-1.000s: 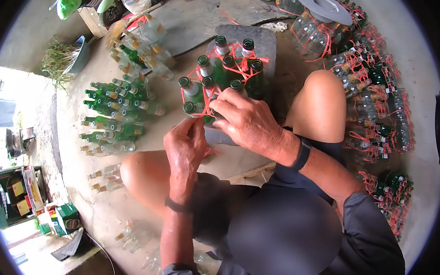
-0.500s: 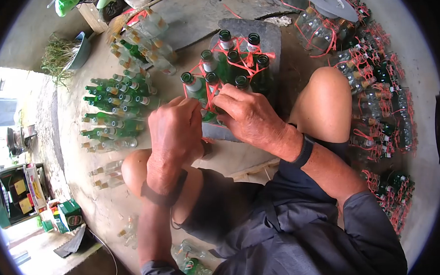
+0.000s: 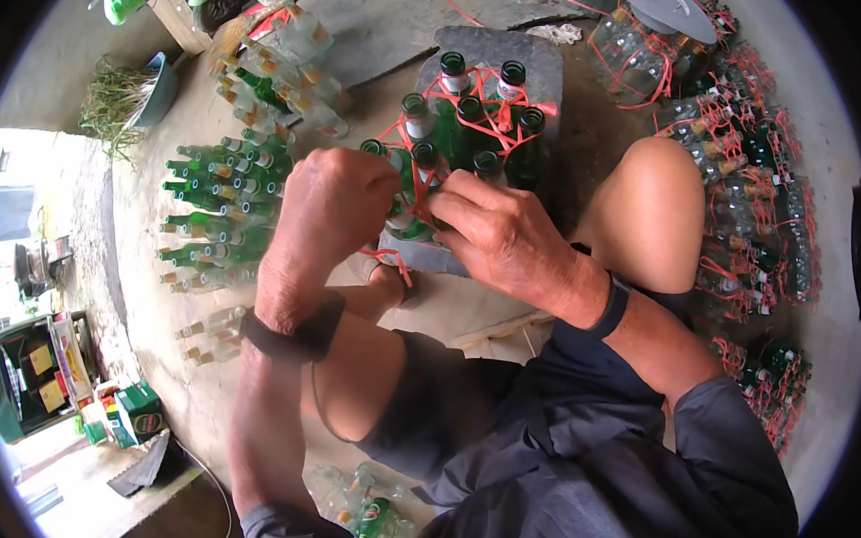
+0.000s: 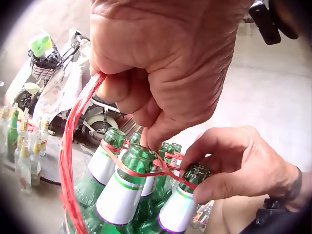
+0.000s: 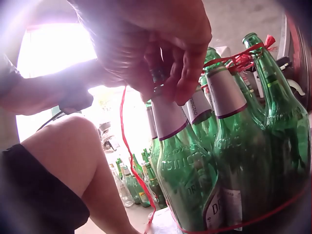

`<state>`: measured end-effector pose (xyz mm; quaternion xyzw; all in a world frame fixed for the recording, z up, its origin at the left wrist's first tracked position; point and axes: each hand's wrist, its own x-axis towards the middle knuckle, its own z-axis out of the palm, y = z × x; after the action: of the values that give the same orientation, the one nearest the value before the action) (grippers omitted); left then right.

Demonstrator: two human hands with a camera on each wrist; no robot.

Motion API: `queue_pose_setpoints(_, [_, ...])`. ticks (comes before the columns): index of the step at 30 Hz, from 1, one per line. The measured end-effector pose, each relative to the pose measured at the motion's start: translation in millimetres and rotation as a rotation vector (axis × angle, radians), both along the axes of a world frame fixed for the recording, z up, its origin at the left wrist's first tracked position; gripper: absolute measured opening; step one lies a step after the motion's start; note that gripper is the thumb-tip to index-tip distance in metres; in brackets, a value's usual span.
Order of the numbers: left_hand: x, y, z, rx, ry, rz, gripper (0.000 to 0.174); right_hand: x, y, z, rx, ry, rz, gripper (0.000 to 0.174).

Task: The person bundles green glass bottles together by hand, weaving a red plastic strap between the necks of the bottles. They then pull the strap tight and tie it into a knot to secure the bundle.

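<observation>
A cluster of green beer bottles point(image 3: 471, 121) stands upright on a dark stone slab point(image 3: 549, 78), red plastic twine point(image 3: 515, 109) criss-crossing between their necks. My left hand point(image 3: 334, 201), fingers curled in a fist, grips a strand of this twine left of the front bottles. In the left wrist view, the twine point(image 4: 73, 146) loops down from the fist. At a front bottle, my right hand point(image 3: 497, 231) pinches the neck between thumb and fingers, where twine crosses it point(image 4: 187, 183). White labels point(image 5: 168, 117) wrap the bottle necks, and a loose strand point(image 5: 129, 146) dangles beside them.
Loose green bottles point(image 3: 227, 197) and clear bottles point(image 3: 294, 72) stand at the left. Twine-tied bottle bundles point(image 3: 738, 185) line the right wall, with a grey hat point(image 3: 655, 4) on one. More bottles point(image 3: 370, 511) lie below my left leg. Both knees flank the slab.
My left hand has moved left and up from the front bottles, drawing the twine with it. My right hand stays at the front bottle's neck. The bottles appear slightly farther right in view.
</observation>
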<state>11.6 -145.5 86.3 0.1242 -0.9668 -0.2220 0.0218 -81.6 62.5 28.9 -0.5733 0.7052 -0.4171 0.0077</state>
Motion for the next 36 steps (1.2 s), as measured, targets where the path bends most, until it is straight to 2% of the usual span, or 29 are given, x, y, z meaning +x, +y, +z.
queue_pose_setpoints(1, [-3.1,-2.1,2.6,0.070,-0.104,0.064,0.013,-0.7,0.5,-1.3,0.001,-0.002,0.001,0.017])
queue_pose_setpoints(3, [-4.6,-9.6,-4.2,0.047,-0.056,0.033,0.015,-2.8,2.1,-4.1,0.025,0.011,0.023,0.030])
queue_pose_setpoints(6, [-1.8,-13.4,-9.6,0.069,-0.024,0.019,0.015,-2.6,3.8,-3.3,0.021,-0.016,0.029,0.034])
queue_pose_setpoints(9, [7.0,-15.8,-19.6,0.110,-0.028,0.092,0.015,-2.7,4.3,-1.7,0.009,-0.022,0.030,0.039])
queue_pose_setpoints(15, [20.9,-6.2,-29.8,0.136,0.043,0.205,0.015,-4.2,4.5,-2.0,0.030,-0.037,0.038,0.039])
queue_pose_setpoints(20, [30.9,-7.7,-42.0,0.284,0.106,0.309,0.016,-3.7,4.9,-1.2,0.026,-0.055,0.037,0.039])
queue_pose_setpoints(30, [41.5,-5.5,-42.7,0.316,0.038,0.430,0.019,-6.0,2.9,1.9,0.050,-0.045,0.037,0.036])
queue_pose_setpoints(32, [42.0,-6.7,-56.4,0.390,0.140,0.423,0.020,-6.4,3.0,4.5,0.064,-0.036,0.040,0.036])
queue_pose_setpoints(35, [40.1,-5.7,-62.8,0.493,0.124,0.425,0.020,-4.7,3.2,2.6,0.078,-0.016,0.035,0.037])
queue_pose_setpoints(36, [42.5,-5.8,-62.7,0.620,0.107,0.434,0.020,-3.8,3.5,1.5,0.077,-0.008,0.025,0.037])
